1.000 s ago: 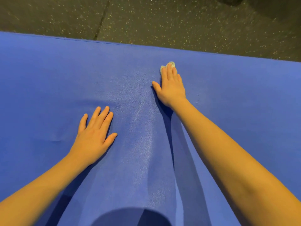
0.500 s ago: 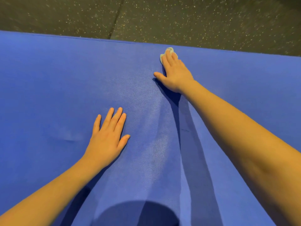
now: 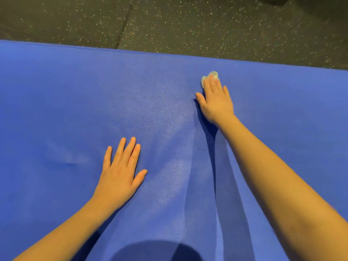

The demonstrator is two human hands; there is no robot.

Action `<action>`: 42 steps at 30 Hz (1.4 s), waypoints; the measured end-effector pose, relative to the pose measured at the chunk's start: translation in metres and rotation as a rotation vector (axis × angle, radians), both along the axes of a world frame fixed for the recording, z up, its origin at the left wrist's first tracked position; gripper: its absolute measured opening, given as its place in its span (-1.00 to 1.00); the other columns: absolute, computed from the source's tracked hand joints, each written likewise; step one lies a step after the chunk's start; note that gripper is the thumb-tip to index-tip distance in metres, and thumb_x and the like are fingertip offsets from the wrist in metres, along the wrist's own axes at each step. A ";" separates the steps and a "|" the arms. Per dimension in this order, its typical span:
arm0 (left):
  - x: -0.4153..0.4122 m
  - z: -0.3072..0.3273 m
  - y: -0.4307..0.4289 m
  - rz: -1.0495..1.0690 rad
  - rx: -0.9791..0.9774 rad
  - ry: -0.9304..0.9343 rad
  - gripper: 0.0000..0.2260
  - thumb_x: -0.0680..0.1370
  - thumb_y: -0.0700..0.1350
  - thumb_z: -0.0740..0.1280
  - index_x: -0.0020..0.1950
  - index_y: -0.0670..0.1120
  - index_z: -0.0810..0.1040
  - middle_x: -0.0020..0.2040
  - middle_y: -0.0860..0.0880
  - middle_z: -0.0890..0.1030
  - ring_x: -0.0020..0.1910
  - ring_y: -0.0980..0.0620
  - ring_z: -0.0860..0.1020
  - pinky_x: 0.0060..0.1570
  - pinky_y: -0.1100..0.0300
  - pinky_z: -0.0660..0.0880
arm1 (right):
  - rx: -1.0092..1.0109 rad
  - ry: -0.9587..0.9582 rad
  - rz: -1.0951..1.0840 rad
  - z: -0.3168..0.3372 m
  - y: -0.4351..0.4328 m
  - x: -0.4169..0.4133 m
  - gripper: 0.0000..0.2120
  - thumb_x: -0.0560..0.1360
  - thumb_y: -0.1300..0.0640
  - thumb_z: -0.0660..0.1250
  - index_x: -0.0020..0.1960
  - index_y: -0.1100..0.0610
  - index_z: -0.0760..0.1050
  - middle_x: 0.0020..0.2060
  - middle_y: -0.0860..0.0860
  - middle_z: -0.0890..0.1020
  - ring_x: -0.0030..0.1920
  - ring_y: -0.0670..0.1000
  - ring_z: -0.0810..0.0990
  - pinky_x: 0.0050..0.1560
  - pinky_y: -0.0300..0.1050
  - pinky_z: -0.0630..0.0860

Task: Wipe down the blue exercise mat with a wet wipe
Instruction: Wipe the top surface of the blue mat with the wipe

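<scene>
The blue exercise mat (image 3: pixel 66 110) fills most of the view, its far edge running across the top. My right hand (image 3: pixel 216 102) lies flat with straight fingers on a small crumpled wet wipe (image 3: pixel 212 74), pressing it against the mat a little short of the far edge. Most of the wipe is hidden under the fingers. My left hand (image 3: pixel 120 172) rests flat on the mat nearer to me, fingers spread, holding nothing. A lighter sheen runs down the mat between the two hands.
Dark speckled rubber floor (image 3: pixel 188 25) lies beyond the mat's far edge, with a seam line in it. A dark object sits at the top right corner (image 3: pixel 271 0). My head's shadow falls on the mat at the bottom.
My right hand pushed the wipe out to the far edge, then drew it back a little toward me. The left hand stayed flat on the mat.
</scene>
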State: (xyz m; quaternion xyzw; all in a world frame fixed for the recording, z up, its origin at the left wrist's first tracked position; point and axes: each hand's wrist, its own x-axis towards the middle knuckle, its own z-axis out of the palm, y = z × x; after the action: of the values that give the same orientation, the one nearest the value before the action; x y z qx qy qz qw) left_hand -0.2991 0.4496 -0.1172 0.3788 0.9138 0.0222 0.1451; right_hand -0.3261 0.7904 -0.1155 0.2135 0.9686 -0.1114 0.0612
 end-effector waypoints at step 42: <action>0.046 0.019 -0.015 -0.030 -0.077 -0.114 -0.30 0.52 0.29 -0.10 0.52 -0.11 0.25 0.55 -0.06 0.17 0.54 -0.08 0.04 0.42 -0.20 0.06 | -0.236 -0.050 0.197 0.016 -0.110 0.170 -0.25 0.48 -0.30 -0.24 0.58 0.04 -0.11 0.55 -0.03 -0.21 0.54 -0.03 -0.24 0.53 -0.08 -0.16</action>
State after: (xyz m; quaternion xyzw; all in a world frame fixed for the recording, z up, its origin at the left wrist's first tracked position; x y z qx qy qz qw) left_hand -0.2535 0.4350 -0.0978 0.3846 0.8985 0.0066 0.2114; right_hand -0.1565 0.6802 -0.0993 0.1113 0.9633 -0.2123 0.1207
